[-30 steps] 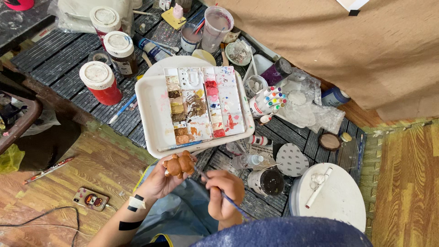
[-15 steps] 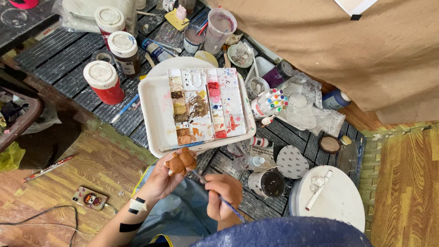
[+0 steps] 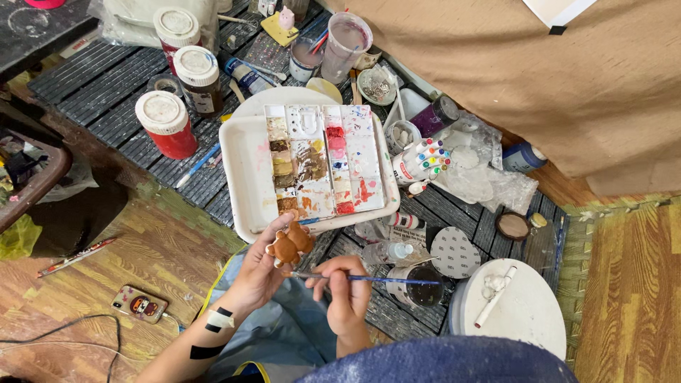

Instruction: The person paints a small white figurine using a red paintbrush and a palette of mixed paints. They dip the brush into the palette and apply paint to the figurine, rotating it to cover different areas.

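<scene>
Red, white-lidded paint jars (image 3: 164,124) at upper left; crumpled clear plastic bag (image 3: 489,177) right of the palette.

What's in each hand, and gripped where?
Left hand holds a small brown figurine by its lower end, at the fingertips. Right hand pinches a thin brush near its bristle end.

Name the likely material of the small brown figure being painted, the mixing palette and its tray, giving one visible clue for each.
Brown figure: probably clay or plaster, matt; lumpy moulded shape, held in the left hand.
Mixing palette: seemingly white plastic, smooth; moulded square wells smeared with paint.
Tray: plastic or enamel, glossy white; rounded raised rim.
Right hand holds a thin brush.
</scene>
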